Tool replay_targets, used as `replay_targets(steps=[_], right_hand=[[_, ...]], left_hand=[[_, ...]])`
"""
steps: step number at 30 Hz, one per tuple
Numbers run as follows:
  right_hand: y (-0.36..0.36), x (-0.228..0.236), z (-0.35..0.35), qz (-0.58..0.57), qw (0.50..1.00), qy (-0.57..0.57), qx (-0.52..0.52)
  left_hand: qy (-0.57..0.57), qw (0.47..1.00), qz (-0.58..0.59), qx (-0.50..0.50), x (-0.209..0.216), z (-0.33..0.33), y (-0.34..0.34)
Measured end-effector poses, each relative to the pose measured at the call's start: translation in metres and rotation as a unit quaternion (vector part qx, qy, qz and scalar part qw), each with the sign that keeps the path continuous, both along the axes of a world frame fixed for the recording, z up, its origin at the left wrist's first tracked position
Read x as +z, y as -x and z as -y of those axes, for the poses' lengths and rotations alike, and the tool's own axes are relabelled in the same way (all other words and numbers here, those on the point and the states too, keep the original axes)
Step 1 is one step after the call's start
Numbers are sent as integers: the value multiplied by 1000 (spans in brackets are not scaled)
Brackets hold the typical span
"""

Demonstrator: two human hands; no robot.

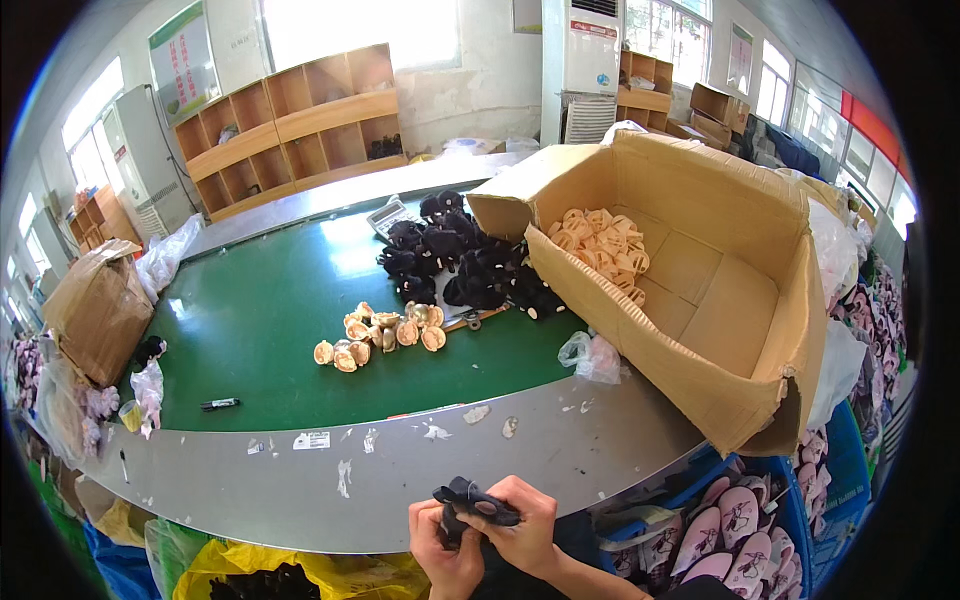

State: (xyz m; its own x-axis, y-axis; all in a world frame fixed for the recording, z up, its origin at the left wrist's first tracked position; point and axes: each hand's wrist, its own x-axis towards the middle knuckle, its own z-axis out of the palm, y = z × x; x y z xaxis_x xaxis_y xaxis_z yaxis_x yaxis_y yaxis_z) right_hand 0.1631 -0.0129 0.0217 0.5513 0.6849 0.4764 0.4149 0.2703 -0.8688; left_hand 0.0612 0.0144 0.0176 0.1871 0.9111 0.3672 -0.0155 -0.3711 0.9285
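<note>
Near the bottom middle, in front of the table's metal edge, a small black soft piece (pixel 474 500) is held between both hands. My left hand (pixel 441 548) grips its left side with curled fingers. On its right side, my right hand (pixel 527 524) pinches it between thumb and fingers. What the piece is exactly cannot be made out. Similar black soft pieces (pixel 455 240) lie heaped on the green table top (pixel 270 330). A cluster of round gold and peach-coloured pieces (pixel 380 335) lies on the green surface nearer to me.
A large open cardboard box (pixel 690 330) at right holds peach plastic pieces (pixel 600 240). A calculator (pixel 390 215) lies behind the heap, a marker (pixel 220 405) at left. Below are a yellow bag (pixel 340 575) with black pieces and a blue crate (pixel 805 520) of pink slippers (pixel 745 530).
</note>
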Motion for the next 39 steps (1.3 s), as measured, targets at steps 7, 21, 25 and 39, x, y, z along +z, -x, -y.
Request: replay_targets(steps=[7, 21, 25, 39], right_hand=[[21, -2, -5, -6, 1000, -22, -12], [43, -13, 6, 74, 993, -26, 86], [13, -29, 0, 113, 984, 1, 139], [-15, -31, 19, 337, 930, -69, 132]], left_hand=[[8, 1000, -11, -1, 6, -9, 17], [-14, 989, -53, 139, -24, -19, 42], [53, 997, -34, 50, -29, -21, 45], [240, 957, 72, -147, -4, -7, 55]])
